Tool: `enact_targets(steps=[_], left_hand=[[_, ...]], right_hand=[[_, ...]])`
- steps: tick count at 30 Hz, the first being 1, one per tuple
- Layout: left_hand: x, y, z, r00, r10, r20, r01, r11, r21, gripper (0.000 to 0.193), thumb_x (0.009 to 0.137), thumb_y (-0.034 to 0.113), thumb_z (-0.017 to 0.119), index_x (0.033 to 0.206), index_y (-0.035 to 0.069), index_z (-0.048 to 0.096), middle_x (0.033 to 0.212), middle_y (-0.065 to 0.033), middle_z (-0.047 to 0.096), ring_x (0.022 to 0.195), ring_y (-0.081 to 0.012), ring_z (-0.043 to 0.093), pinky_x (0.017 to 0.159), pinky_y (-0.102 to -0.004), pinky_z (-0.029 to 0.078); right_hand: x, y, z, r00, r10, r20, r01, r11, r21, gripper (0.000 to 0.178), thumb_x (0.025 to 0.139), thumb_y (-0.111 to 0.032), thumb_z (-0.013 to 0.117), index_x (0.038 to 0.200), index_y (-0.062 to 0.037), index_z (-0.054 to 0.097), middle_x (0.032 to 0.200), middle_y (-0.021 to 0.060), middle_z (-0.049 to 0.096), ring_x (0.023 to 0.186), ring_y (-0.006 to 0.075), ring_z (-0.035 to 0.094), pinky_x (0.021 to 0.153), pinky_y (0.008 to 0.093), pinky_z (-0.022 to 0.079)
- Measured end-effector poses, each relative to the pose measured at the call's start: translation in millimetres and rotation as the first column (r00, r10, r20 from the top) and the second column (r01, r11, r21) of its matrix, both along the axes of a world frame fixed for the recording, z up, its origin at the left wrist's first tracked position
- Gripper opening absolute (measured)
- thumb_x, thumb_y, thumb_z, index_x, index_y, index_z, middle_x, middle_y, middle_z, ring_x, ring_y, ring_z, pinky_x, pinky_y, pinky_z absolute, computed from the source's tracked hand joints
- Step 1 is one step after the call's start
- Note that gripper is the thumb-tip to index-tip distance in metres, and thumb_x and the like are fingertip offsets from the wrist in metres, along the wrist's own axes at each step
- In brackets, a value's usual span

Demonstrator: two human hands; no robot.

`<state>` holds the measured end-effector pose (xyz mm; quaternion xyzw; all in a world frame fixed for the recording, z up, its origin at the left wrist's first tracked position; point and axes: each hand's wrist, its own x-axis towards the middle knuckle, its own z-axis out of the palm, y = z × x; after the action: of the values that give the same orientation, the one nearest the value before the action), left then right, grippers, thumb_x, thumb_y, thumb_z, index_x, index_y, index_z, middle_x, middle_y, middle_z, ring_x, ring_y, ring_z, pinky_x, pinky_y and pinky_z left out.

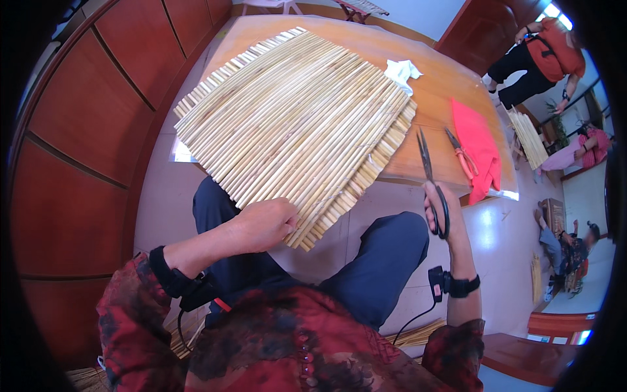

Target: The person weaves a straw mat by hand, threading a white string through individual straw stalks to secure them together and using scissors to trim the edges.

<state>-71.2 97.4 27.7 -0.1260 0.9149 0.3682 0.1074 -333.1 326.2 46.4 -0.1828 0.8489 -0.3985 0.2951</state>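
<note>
A mat of straw-coloured reed stalks [294, 111] lies over a table and sticks out past its near edge toward my lap. A second layer of stalks [385, 147] shows beneath its right side. At the mat's near end my left hand [266, 225] is closed, its fingers curled against the stalks. What it pinches there, if anything, is hidden. My right hand [441, 209] holds black-handled scissors [426, 157] upright at the table's near edge, right of the mat, their blades pointing away from me.
On the wooden table [424, 130] lie a red cloth [475, 144], red-handled pliers [464, 157] and a crumpled white cloth [403, 73]. Dark red cabinets [85, 130] line the left. Other people are at the right, one in an orange top [555, 52]. Loose stalks [418, 336] lie on the floor.
</note>
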Motion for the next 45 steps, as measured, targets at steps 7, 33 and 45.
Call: enact_targets(steps=[7,33,45], left_hand=[[10,14,-10,0.974,0.083,-0.210,-0.100,0.993,-0.069,0.007,0.079,0.008,0.055,0.080,0.001,0.055,0.083,-0.0144,0.055,0.079,-0.0337,0.056,0.069,-0.0405,0.045],[22,26,-23,0.873,0.243,-0.424,-0.307,0.948,-0.089,0.005,0.075,0.003,0.057,0.079,0.000,0.055,0.080,-0.0149,0.055,0.076,-0.0352,0.056,0.066,-0.0405,0.045],[26,33,-25,0.844,0.208,-0.494,-0.317,0.937,-0.146,0.007,0.074,0.002,0.060,0.079,0.002,0.055,0.078,-0.0140,0.054,0.077,-0.0341,0.055,0.066,-0.0411,0.044]], right_hand=[[128,21,-12,0.589,0.468,0.658,-0.316,0.884,-0.345,0.041,0.095,-0.039,0.041,0.111,-0.0016,0.050,0.074,0.0005,0.045,0.054,0.0052,0.045,0.043,0.0191,0.038],[170,21,-58,0.400,0.447,0.801,-0.147,0.893,-0.425,0.051,0.094,-0.049,0.037,0.109,-0.0012,0.048,0.074,0.0012,0.043,0.049,0.0050,0.040,0.038,0.0195,0.034],[178,-23,-64,0.474,0.373,0.797,-0.060,0.917,-0.394,0.047,0.094,-0.049,0.039,0.105,-0.0040,0.048,0.073,0.0004,0.043,0.048,0.0049,0.040,0.038,0.0194,0.033]])
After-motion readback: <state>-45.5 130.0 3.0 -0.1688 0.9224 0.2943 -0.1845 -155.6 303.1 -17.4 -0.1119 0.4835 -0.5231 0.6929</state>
